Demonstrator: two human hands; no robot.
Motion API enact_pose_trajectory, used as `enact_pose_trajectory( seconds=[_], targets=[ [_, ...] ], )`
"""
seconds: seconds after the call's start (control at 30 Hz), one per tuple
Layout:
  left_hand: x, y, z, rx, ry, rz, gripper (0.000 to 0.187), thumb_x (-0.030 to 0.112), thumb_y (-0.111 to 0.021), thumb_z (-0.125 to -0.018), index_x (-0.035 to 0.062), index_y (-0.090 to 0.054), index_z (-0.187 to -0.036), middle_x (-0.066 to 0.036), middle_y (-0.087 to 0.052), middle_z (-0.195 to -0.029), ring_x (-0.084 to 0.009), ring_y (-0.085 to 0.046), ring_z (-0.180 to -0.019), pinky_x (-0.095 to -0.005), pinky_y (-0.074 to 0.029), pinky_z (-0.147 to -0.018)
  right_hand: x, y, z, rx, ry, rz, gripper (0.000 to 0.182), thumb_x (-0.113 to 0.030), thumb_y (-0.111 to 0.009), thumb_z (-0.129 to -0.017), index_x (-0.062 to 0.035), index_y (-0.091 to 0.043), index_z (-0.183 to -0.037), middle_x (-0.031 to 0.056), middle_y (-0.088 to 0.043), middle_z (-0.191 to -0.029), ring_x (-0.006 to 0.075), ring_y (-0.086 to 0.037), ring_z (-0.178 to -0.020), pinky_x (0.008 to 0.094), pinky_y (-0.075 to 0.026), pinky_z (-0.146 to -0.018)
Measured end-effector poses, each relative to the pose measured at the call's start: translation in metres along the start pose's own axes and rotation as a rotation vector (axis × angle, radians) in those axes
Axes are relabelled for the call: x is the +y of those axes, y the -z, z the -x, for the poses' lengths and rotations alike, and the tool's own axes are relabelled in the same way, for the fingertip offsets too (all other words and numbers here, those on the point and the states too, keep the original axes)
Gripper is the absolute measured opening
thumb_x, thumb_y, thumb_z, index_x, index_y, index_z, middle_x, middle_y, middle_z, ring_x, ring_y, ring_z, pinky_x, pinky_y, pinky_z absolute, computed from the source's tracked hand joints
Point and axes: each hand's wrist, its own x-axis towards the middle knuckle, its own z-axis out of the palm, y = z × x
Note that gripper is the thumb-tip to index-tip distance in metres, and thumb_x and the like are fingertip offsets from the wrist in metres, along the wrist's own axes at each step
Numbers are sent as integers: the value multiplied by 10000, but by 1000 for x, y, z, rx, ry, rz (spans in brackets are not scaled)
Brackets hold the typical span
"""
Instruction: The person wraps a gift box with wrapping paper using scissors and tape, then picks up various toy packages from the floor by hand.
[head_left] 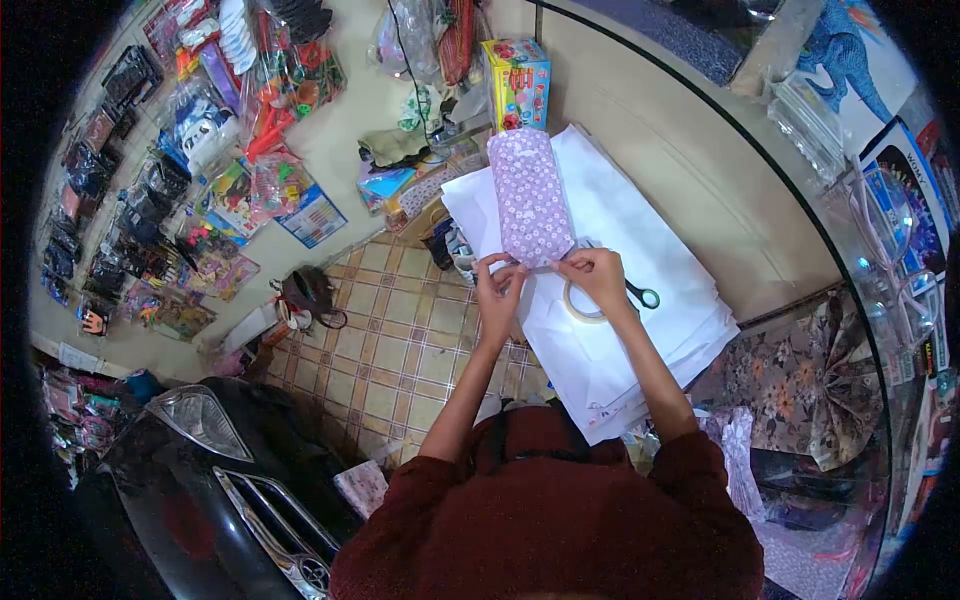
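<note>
A parcel (pixel 530 195) in purple wrapping paper with white flowers lies lengthwise on a stack of white paper sheets (pixel 655 270). At its near end, my left hand (pixel 500 288) pinches the left corner of the wrapping paper. My right hand (pixel 596 276) has thumb and fingers closed on the right side of that same end. Partly under my right hand lies a roll of tape (pixel 583 314). Scissors with a dark and green handle (pixel 646 296) rest just right of it, their blades mostly hidden by the hand.
A colourful box (pixel 518 84) stands behind the parcel. Packaged toys (pixel 205 135) hang on the left wall. A black toy car (pixel 225 480) is at lower left, beside the tiled floor (pixel 385 330). A glass edge (pixel 800 160) curves along the right, over floral fabric (pixel 770 380).
</note>
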Motion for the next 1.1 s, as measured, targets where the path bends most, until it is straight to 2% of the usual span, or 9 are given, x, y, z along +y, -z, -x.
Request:
enact_pose_trajectory(
  seconds=[0.1,0.3,0.4,0.5,0.6,0.7,0.8,1.0,1.1],
  targets=[
    [3,-3,0,-13,-99,-79,419,32,-687,-819,35,-398,-1123,-126,-648,-899,-151,-622,-835,-258,-489,-748,-2,0,0,15,10,-5,261,-320,-776,-713,-63,-728,-726,77,-671,-628,167,-669,-581,255,-502,-554],
    [9,-5,-5,17,38,-83,537,50,-739,-779,51,-335,-1132,-131,-644,-869,-147,-620,-801,-245,-483,-697,-2,-3,2,81,51,9,278,-337,-777,-707,-64,-725,-715,68,-655,-591,164,-645,-535,260,-487,-529],
    [9,-6,-7,17,2,-102,562,64,-740,-782,50,-325,-1161,-119,-646,-846,-138,-618,-800,-237,-476,-692,-3,-1,1,91,88,30,271,-329,-782,-701,-65,-725,-714,67,-651,-581,163,-634,-512,248,-480,-505],
    [11,-5,-7,-8,41,-75,591,75,-742,-782,50,-318,-1193,-99,-644,-813,-123,-605,-777,-232,-462,-680,-8,0,2,73,36,23,301,-370,-775,-699,-74,-724,-697,59,-644,-575,177,-613,-519,320,-452,-595],
    [12,-6,-7,-2,72,-75,622,76,-743,-781,54,-305,-1222,-76,-639,-792,-109,-588,-749,-227,-446,-670,-17,7,4,58,74,214,343,-423,-751,-709,-84,-718,-665,53,-640,-600,203,-581,-547,373,-348,-688],
    [9,-8,-7,-11,39,-83,626,70,-738,-784,59,-295,-1227,-69,-632,-793,-106,-575,-744,-223,-431,-669,-29,10,3,114,92,369,376,-462,-722,-724,-94,-712,-646,55,-640,-646,219,-561,-596,372,-262,-707],
    [11,-10,-6,-28,5,-112,626,59,-728,-789,64,-281,-1226,-47,-608,-773,-103,-561,-751,-221,-423,-683,-30,9,0,119,33,433,366,-461,-710,-739,-103,-717,-666,61,-633,-653,219,-568,-624,370,-265,-698],
    [2,-9,-5,-61,-64,-70,608,41,-707,-801,80,-277,-1229,-47,-579,-800,-108,-560,-789,-227,-429,-732,-12,16,-4,9,-155,-161,358,-442,-725,-747,-85,-723,-744,99,-636,-747,213,-591,-731,349,-402,-760],
    [1,-10,-4,-52,-69,-79,607,50,-710,-800,77,-280,-1227,-42,-578,-799,-108,-555,-780,-233,-424,-743,-14,22,-5,-139,-130,-135,324,-331,-747,-767,-12,-700,-804,112,-618,-915,172,-568,-855,322,-413,-793]
  ],
)
